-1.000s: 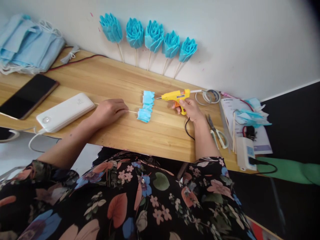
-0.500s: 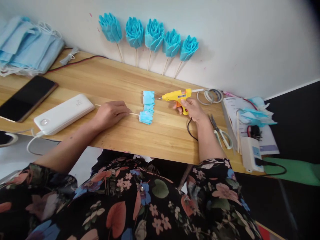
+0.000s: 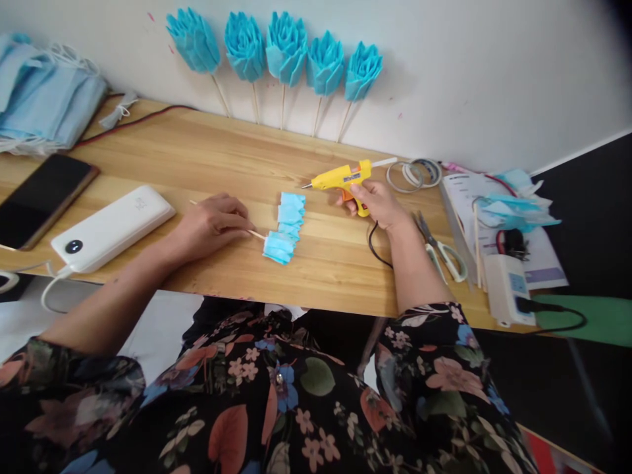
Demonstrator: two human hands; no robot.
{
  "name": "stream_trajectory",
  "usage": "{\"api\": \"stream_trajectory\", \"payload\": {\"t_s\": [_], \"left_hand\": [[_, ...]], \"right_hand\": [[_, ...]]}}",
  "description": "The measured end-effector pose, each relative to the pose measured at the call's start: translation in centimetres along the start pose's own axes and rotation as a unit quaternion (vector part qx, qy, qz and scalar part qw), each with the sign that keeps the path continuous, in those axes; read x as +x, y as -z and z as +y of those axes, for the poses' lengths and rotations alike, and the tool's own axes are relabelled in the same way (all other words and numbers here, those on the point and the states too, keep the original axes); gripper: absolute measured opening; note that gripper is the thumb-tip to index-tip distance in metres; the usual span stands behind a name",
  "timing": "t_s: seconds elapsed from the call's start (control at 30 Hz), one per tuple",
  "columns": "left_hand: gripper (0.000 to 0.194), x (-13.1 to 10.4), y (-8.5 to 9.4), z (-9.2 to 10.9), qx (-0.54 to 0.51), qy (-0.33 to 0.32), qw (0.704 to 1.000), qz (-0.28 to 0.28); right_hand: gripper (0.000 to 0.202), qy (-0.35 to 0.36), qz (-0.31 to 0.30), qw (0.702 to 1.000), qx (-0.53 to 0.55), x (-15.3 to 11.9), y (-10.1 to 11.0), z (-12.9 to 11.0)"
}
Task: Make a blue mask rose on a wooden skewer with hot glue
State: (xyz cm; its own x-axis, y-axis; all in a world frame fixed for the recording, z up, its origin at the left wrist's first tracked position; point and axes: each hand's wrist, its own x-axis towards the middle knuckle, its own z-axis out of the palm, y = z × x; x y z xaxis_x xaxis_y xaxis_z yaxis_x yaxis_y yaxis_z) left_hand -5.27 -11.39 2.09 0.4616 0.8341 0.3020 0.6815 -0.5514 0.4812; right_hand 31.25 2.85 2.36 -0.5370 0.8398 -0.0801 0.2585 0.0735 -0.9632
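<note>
My left hand (image 3: 213, 225) is closed on a thin wooden stick (image 3: 257, 234), whose right end meets the lower end of a pleated light blue strip (image 3: 291, 214). The strip lies on the wooden table (image 3: 227, 270), bending slightly to the left at its lower end. In my right hand (image 3: 375, 201) is a yellow glue gun (image 3: 340, 178), my fingers wrapped round its handle near the orange trigger. Its metal nozzle points left, just above the top of the strip and apart from it. A white glue stick sticks out of its back.
Several blue flowers on sticks (image 3: 286, 52) lean against the wall. At left are blue masks (image 3: 49, 99), a phone (image 3: 44, 197) and a white power bank (image 3: 113, 227). Tape rolls (image 3: 422, 174), scissors (image 3: 439, 250), papers (image 3: 538, 263) and a white power strip (image 3: 508, 289) lie at right.
The lower end of the strip has shifted left and down with the stick. The glue gun has moved slightly up and left, its nozzle now above the strip's top. The view has shifted a little.
</note>
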Motion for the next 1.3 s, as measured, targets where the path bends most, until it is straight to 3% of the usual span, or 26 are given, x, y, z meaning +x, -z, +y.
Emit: {"api": "stream_trajectory", "payload": {"t_s": [0.2, 0.47, 0.6, 0.7, 0.8, 0.97, 1.13, 1.3], "left_hand": [[0.033, 2.7, 1.4, 1.4, -0.018, -0.005, 1.000, 0.023], [0.023, 6.1, -1.8, 0.8, 0.062, -0.059, 0.996, -0.035], [0.028, 6.8, -1.9, 0.9, 0.070, -0.060, 0.995, -0.042], [0.024, 8.0, -1.3, 0.8, 0.038, -0.013, 0.999, -0.009], [0.018, 10.4, -0.9, -0.3, 0.003, 0.077, 0.996, 0.038], [0.015, 14.8, -2.3, -3.6, -0.048, 0.178, 0.981, 0.058], [0.015, 16.2, -3.9, -5.3, -0.028, 0.206, 0.977, 0.047], [0.018, 16.2, -3.6, -5.2, -0.027, 0.224, 0.973, 0.054]], "right_hand": [[0.062, 0.018, -0.006, 1.000, 0.010, 0.2, 0.2, 0.7], [0.058, 0.011, -0.010, 1.000, 0.019, 0.4, 0.3, 1.0], [0.057, 0.014, -0.011, 1.000, 0.026, 0.5, 0.3, 1.1], [0.060, 0.023, -0.017, 0.999, 0.022, 0.6, 0.3, 1.0], [0.063, 0.022, -0.015, 1.000, 0.015, 0.4, 0.2, 0.8], [0.066, 0.025, 0.002, 0.999, 0.023, 0.2, 0.0, 0.4], [0.063, 0.029, 0.097, 0.993, 0.057, 0.8, -0.3, 1.1], [0.062, 0.034, 0.150, 0.981, 0.119, 1.6, -0.3, 1.9]]}}
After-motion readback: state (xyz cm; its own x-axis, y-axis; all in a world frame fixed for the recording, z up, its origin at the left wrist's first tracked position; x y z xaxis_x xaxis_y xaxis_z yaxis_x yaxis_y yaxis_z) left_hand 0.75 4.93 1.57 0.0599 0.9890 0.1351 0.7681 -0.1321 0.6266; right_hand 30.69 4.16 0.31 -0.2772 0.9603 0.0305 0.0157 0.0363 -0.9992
